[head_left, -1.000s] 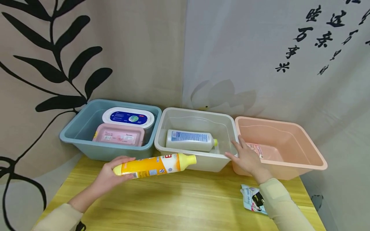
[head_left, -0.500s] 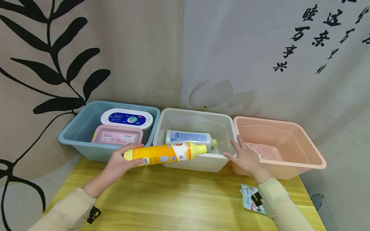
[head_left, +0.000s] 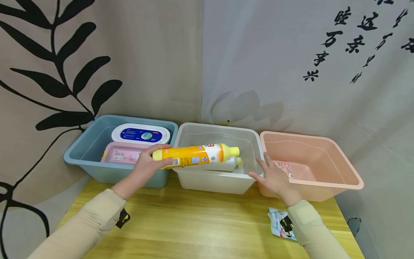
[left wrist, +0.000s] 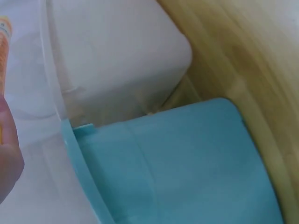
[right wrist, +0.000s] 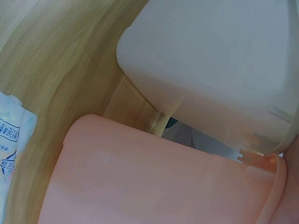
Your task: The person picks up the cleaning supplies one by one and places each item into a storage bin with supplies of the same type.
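A yellow and orange bottle (head_left: 194, 156) is gripped near its base by my left hand (head_left: 149, 164), held sideways above the front of the white bin (head_left: 213, 182). Its yellow cap points right. Beneath it, partly covered, a white bottle with a yellow cap (head_left: 229, 164) lies in that bin. My right hand (head_left: 274, 177) rests with spread fingers at the meeting rims of the white bin and the pink bin (head_left: 323, 187). Only a slice of the left hand (left wrist: 8, 151) and the bottle's orange edge appear in the left wrist view.
At left, the blue bin (head_left: 113, 174) holds a white oval-lidded tub (head_left: 141, 133) and a pink pack (head_left: 124, 154). A small printed packet (head_left: 284, 146) lies in the pink bin. A light blue pouch (head_left: 278, 223) is on the wooden table (head_left: 207, 223) beside the right forearm.
My left hand has carried the yellow bottle up and to the right, from in front of the bins to over the white bin. The right hand stays at the rims.
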`<action>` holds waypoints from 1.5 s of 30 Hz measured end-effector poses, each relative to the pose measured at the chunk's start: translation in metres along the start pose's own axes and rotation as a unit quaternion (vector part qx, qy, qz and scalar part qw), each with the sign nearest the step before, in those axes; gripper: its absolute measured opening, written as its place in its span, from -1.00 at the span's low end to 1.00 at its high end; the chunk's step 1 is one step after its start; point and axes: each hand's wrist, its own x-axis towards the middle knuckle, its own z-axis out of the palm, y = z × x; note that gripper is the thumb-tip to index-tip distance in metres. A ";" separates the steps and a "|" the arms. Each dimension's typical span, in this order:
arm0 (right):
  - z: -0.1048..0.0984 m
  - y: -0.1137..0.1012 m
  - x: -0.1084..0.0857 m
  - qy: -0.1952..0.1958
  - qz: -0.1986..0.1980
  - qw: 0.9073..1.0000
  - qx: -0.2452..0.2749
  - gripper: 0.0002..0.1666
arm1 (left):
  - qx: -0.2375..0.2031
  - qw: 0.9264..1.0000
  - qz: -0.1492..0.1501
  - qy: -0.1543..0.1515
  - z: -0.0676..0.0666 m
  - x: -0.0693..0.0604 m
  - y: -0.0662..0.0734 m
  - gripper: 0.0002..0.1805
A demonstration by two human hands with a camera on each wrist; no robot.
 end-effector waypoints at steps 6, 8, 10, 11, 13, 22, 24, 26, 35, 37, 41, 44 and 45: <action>0.000 0.000 0.001 -0.001 0.005 1.000 0.001 -0.09 | -0.011 1.000 -0.004 -0.002 0.008 0.021 0.007 -0.47; 0.000 0.000 0.001 -0.003 0.004 1.000 0.001 -0.09 | -0.013 1.000 -0.010 0.001 0.010 0.026 0.009 -0.47; 0.000 0.000 0.001 -0.003 0.003 1.000 0.001 -0.09 | -0.013 1.000 -0.016 0.002 0.012 0.031 0.010 -0.47; 0.000 -0.001 0.001 -0.004 0.003 1.000 0.002 -0.09 | -0.011 1.000 -0.017 0.003 0.013 0.033 0.011 -0.46; 0.001 -0.001 0.001 -0.004 0.003 1.000 0.002 -0.10 | -0.012 1.000 -0.017 0.003 0.015 0.038 0.012 -0.47; -0.001 -0.001 0.001 -0.004 0.003 1.000 0.006 -0.12 | -0.054 0.998 -0.042 0.005 0.033 0.058 0.021 -0.49; -0.002 -0.001 0.001 -0.004 0.004 1.000 0.007 -0.12 | -0.051 0.997 -0.054 0.009 0.038 0.062 0.023 -0.49; -0.003 -0.001 0.001 -0.004 0.004 1.000 0.009 -0.11 | -0.050 0.997 -0.063 0.010 0.042 0.066 0.025 -0.49; 0.000 -0.002 0.000 0.002 0.003 1.000 0.009 -0.12 | -0.015 0.998 -0.064 0.003 0.057 0.088 0.026 -0.53; 0.000 -0.002 0.000 0.004 0.002 1.000 0.006 -0.12 | -0.021 0.998 -0.065 0.003 0.060 0.093 0.028 -0.56; 0.000 -0.002 0.001 0.006 0.000 1.000 0.004 -0.11 | -0.033 0.997 -0.074 0.005 0.064 0.102 0.032 -0.58; 0.000 -0.003 0.001 0.006 -0.002 1.000 0.005 -0.11 | -0.031 0.996 -0.078 0.003 0.066 0.107 0.033 -0.57; 0.000 -0.003 0.001 0.006 -0.002 1.000 0.005 -0.12 | -0.027 0.997 -0.079 0.001 0.067 0.108 0.033 -0.57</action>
